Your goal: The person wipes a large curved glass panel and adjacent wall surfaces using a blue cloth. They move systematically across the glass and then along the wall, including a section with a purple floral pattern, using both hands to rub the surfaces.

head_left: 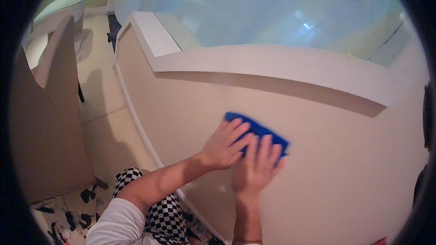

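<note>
A folded blue cloth point(256, 127) lies flat against the beige wall panel point(323, 163), below a white ledge point(272, 59). My left hand point(226, 143) presses on the cloth's left part, its fingers spread over it. Beside it, my right hand point(259, 165) rests on the right part of the cloth with fingers pointing up. The two hands touch or nearly touch at the fingers, and their edges look slightly blurred. Above the ledge stands a glass pane point(259, 10) with bright reflections.
A brown upholstered chair back point(51, 126) stands at the left, with a white curved piece of furniture point(76, 10) behind it. Dark scraps point(85, 194) litter the tiled floor point(112, 126) at lower left. A white baseboard point(146, 139) runs along the wall's foot. Dark objects point(425, 119) show at the right rim.
</note>
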Demonstrator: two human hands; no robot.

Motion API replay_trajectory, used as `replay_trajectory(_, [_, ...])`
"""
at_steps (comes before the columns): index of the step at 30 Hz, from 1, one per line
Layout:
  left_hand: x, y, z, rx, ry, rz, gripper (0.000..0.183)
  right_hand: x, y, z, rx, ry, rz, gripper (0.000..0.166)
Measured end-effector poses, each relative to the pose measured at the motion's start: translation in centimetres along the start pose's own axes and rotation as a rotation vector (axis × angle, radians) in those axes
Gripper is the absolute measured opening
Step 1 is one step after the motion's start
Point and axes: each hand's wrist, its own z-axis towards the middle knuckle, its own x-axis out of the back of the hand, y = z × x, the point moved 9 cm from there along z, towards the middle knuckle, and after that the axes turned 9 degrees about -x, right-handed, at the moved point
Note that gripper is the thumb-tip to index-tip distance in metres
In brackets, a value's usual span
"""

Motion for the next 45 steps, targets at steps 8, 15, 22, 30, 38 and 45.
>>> replay_trajectory(8, [-1.7, 1.4, 7.2, -0.106, -0.008, -0.074, 0.055, 3.1, 5.3, 3.4, -0.172, 0.229, 0.054, 0.032])
replay_trajectory(15, [-2.6, 4.8, 10.3, -0.19, 0.027, -0.102, 0.045, 5.6, 9.2, 3.3, -0.215, 0.299, 0.009, 0.033])
replay_trajectory(22, [-2.8, 6.8, 1.2, -0.184, -0.136, -0.002, 0.042, 3.2, 5.5, -4.9, -0.123, 0.158, -0.048, 0.03])
replay_trajectory(30, [-3.2, 11.5, 13.6, -0.272, 0.024, -0.206, 0.044, 10.4, 14.4, 2.4, -0.279, 0.318, -0.152, 0.036])
replay_trajectory(38, [-4.3, 13.7, 2.0, -0.386, -0.22, -0.137, 0.035, 6.5, 10.1, -9.8, -0.269, 0.211, -0.165, 0.027])
replay_trajectory(45, [-4.5, 16.7, 7.0, -0.35, -0.13, -0.166, 0.037, 10.1, 14.7, -7.1, -0.336, 0.307, -0.248, 0.042])
